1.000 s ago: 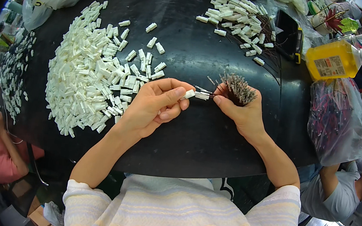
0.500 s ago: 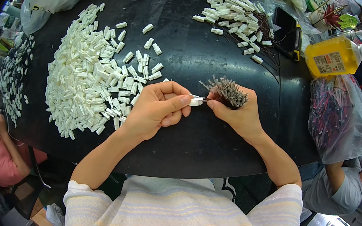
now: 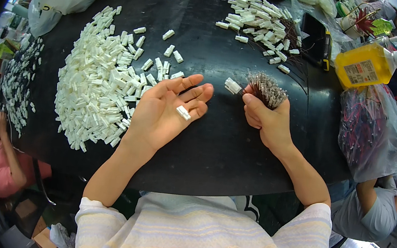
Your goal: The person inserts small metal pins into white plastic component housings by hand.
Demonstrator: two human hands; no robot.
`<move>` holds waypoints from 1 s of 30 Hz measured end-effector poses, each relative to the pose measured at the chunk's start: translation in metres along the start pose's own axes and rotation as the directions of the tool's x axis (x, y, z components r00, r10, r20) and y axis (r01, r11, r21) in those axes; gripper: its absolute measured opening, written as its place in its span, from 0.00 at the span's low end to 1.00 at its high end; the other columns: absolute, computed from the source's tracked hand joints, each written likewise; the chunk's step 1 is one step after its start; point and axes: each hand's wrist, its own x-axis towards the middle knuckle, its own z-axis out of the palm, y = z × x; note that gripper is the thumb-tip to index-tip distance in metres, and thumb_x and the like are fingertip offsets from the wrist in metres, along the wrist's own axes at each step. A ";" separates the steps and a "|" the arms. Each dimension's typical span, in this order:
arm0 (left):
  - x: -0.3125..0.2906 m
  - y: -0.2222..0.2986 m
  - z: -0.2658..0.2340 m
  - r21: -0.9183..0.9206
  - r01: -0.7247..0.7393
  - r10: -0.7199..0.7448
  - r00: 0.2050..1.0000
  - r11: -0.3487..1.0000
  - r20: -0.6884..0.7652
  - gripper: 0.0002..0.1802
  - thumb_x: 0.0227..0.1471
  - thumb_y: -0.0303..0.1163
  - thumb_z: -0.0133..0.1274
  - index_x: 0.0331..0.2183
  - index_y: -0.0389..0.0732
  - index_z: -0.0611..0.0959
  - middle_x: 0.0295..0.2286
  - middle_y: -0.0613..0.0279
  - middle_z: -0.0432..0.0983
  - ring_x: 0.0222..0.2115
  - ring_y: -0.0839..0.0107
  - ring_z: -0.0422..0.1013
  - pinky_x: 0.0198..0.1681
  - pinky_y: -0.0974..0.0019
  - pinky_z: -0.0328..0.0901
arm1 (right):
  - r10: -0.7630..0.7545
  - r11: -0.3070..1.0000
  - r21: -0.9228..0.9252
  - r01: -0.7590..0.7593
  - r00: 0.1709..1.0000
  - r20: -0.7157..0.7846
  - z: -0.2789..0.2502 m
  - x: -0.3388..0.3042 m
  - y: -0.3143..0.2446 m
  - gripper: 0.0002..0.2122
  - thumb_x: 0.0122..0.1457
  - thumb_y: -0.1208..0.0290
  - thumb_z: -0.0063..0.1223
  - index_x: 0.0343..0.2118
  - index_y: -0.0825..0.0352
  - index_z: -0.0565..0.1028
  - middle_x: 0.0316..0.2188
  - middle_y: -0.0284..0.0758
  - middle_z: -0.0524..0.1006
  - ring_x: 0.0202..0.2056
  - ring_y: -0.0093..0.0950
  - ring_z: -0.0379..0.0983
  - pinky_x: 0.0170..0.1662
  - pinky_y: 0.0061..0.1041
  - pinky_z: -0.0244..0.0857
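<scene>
My left hand (image 3: 162, 114) is turned palm up with its fingers spread and slightly curled. On it, by the base of the fingers, lies a loose white plastic connector housing (image 3: 183, 113). My right hand (image 3: 272, 123) is closed round a bundle of thin brown wires (image 3: 268, 92) whose ends carry many small metal terminals. Left of the right thumb, one or more white connector housings (image 3: 233, 85) stick out on wire ends, clear of my left hand. Beyond my left hand spreads a large heap of white connector housings (image 3: 97, 82), several of them scattered at its right side.
On the black table (image 3: 233, 163), a pile of wired white connectors (image 3: 263, 20) lies at the back. Far right are a dark device with a yellow edge (image 3: 320, 42), a yellow liquid jug (image 3: 364, 65) and a clear bag of wires (image 3: 373, 130). Co-workers sit at both sides.
My hands have moved apart. The left has let go of the connector at the wires and opened palm up, showing a loose housing; the right has turned the bundle with the connector pointing up-left.
</scene>
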 end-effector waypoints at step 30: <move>-0.004 -0.013 -0.013 0.736 -0.387 0.284 0.920 0.556 0.270 0.12 0.45 0.20 0.51 0.36 0.30 0.76 0.27 0.59 0.74 0.26 0.78 0.69 0.28 0.79 0.62 | -0.101 0.951 -0.289 0.114 0.993 0.058 0.004 -0.006 0.001 0.03 0.46 0.79 0.54 0.26 0.69 0.73 0.18 0.23 0.67 0.20 0.09 0.58 0.22 0.10 0.51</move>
